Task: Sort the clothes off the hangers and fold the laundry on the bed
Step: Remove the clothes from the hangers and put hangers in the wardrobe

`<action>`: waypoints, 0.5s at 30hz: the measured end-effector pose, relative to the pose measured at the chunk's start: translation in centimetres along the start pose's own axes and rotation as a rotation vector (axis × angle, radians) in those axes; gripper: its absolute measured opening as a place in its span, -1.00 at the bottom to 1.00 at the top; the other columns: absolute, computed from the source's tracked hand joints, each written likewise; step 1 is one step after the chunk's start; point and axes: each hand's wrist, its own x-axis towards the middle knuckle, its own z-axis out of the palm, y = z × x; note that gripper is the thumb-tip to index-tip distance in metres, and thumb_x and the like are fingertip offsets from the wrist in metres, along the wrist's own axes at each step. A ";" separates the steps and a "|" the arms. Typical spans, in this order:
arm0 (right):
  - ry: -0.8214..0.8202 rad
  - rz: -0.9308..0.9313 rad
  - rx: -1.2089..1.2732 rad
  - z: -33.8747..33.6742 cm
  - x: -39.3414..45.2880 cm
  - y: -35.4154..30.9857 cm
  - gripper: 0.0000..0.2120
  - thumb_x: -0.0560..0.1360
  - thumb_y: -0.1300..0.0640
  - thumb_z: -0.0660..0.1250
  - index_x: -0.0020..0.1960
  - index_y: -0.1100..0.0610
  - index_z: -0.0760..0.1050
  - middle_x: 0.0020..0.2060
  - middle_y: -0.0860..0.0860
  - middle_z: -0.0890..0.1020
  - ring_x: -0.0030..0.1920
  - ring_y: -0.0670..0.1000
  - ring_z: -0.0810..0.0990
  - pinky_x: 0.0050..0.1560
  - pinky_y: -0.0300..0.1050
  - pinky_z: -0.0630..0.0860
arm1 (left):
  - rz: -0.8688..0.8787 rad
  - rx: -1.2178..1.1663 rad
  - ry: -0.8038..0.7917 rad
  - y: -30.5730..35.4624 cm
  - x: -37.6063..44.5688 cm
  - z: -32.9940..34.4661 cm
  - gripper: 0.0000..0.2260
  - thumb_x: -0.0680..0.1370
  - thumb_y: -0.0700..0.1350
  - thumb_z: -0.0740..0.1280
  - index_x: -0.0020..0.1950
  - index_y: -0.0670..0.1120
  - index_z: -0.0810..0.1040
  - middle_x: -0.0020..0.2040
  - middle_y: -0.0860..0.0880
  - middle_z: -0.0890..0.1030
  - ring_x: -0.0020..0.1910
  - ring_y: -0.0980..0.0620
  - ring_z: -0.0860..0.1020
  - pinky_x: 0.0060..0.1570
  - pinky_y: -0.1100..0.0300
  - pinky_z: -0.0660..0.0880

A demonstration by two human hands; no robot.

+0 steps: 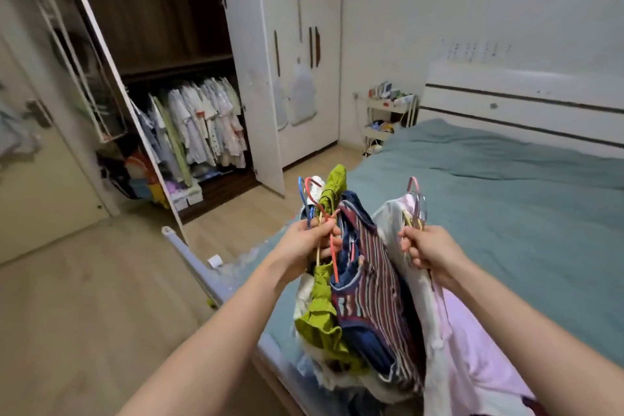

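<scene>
Over the near corner of the bed (506, 213), both hands hold bunches of hangers with clothes hanging from them. The left hand (305, 243) is curled tight round a bundle of hanger necks, red and blue hooks (309, 192) sticking up, with a lime-green garment (320, 307) and a striped navy-and-maroon garment (374, 280) dangling below. The right hand (429, 248) grips a second bunch under a pink hook (414, 184), carrying a white piece (418, 297) and a pale pink piece (472, 348). It looks like the sorting step, splitting the load in two; nothing seems folded yet. Next, each bunch likely needs laying on the green sheet so garments can be slipped off the hangers one by one.
</scene>
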 end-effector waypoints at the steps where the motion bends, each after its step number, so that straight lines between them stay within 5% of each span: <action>1: 0.003 -0.002 0.000 1.7 0.3 -0.6 -0.76 0.62 0.28 0.13 -0.21 0.21 0.42 -0.59 -0.02 0.46 -0.71 -0.16 0.25 -0.69 -0.39 0.15 | 0.007 -0.051 0.015 1.0 0.5 -0.9 -0.87 0.62 -0.19 0.26 -0.10 -0.19 0.49 -0.31 -0.04 0.54 -0.38 0.09 0.55 -0.40 0.32 0.54; 6: 0.007 -0.024 0.046 9.0 3.0 -3.4 -0.75 0.64 0.27 0.11 -0.21 0.21 0.39 -0.60 -0.02 0.45 -0.70 -0.17 0.24 -0.70 -0.38 0.16 | 0.073 -0.074 0.074 6.0 3.9 -6.6 -0.84 0.62 -0.15 0.27 -0.14 -0.16 0.50 -0.42 0.02 0.49 -0.46 0.13 0.47 -0.56 0.39 0.38; 15: -0.178 -0.057 0.149 24.6 14.8 -9.4 -0.73 0.64 0.31 0.07 -0.20 0.23 0.38 -0.55 0.02 0.43 -0.69 -0.17 0.23 -0.71 -0.37 0.15 | 0.270 -0.212 0.170 17.2 12.8 -19.7 -0.81 0.63 -0.19 0.22 -0.16 -0.20 0.47 -0.42 0.03 0.46 -0.57 0.23 0.37 -0.56 0.44 0.34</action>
